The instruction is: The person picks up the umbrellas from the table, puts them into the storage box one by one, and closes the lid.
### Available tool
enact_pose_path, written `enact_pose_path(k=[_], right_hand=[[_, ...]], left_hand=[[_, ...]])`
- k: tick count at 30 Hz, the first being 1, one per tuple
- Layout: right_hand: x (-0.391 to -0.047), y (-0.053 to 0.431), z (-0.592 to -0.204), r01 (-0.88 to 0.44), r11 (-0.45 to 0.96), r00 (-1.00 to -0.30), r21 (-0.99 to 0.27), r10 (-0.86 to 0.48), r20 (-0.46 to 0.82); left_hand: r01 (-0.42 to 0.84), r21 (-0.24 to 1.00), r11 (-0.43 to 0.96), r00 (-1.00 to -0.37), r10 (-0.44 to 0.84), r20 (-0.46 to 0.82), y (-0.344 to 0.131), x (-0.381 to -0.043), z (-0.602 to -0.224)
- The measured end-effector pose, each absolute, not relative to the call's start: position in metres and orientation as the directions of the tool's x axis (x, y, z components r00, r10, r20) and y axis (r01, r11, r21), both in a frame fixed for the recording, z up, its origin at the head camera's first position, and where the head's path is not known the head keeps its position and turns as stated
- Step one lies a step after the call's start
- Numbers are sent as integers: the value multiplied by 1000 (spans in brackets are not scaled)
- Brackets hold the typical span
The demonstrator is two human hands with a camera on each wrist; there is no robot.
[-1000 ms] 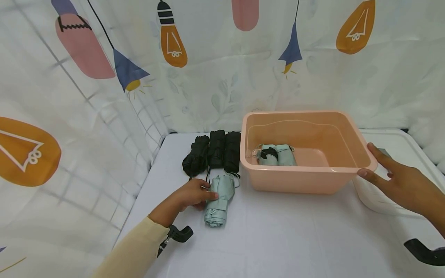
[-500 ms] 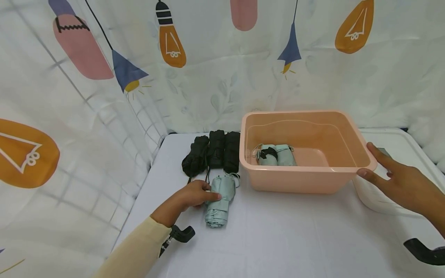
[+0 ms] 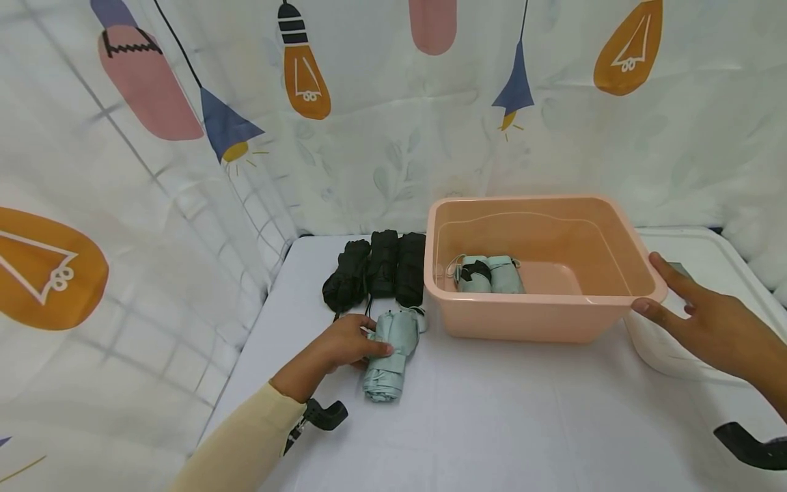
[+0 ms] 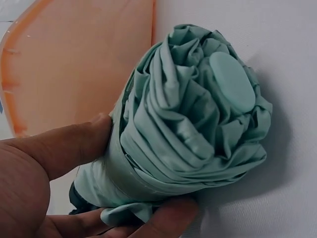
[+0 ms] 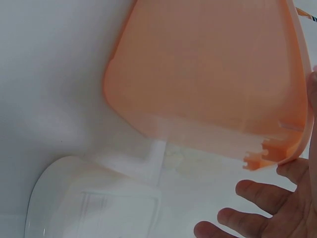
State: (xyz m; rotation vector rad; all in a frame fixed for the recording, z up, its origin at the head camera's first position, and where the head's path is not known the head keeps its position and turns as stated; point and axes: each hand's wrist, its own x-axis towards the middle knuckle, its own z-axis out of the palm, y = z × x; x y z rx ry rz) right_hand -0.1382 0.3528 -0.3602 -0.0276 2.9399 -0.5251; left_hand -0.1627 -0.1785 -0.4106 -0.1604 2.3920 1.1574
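My left hand (image 3: 347, 344) grips a pale green folded umbrella (image 3: 393, 355) lying on the white tabletop, left of the peach plastic bin (image 3: 510, 318). In the left wrist view the thumb (image 4: 81, 146) lies on one side of the rolled umbrella (image 4: 183, 114) and the fingers curl under the other. Its bunched cloth and an oval button face that camera. My right hand (image 3: 713, 321) rests on the bin's right corner, fingers spread; in the right wrist view several fingers (image 5: 262, 196) stand off the bin (image 5: 208, 74). Two more pale green folded umbrellas (image 3: 505, 275) lie inside the bin.
Three black folded umbrellas (image 3: 384, 265) lie side by side behind the held one, against the bin's left side. A white lid or tray (image 3: 688, 253) lies to the bin's right, partly under my right hand. A printed curtain (image 3: 369, 150) hangs behind the table.
The pale green umbrella in my left hand has shifted very slightly to the right, with its strap loop moving along. My right hand and the bin have stayed put.
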Motion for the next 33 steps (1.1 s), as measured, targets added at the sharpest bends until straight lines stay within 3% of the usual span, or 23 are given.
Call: enact_pose_path(k=[11, 33], right_hand=[[-139, 353, -360, -2, 938, -989, -348, -54, -140], [-138, 353, -357, 6, 937, -986, -350, -53, -159]], left_hand=[[-380, 741, 554, -858, 88, -506, -186, -167, -417], [-419, 799, 431, -855, 109, -507, -197, -172, -424]])
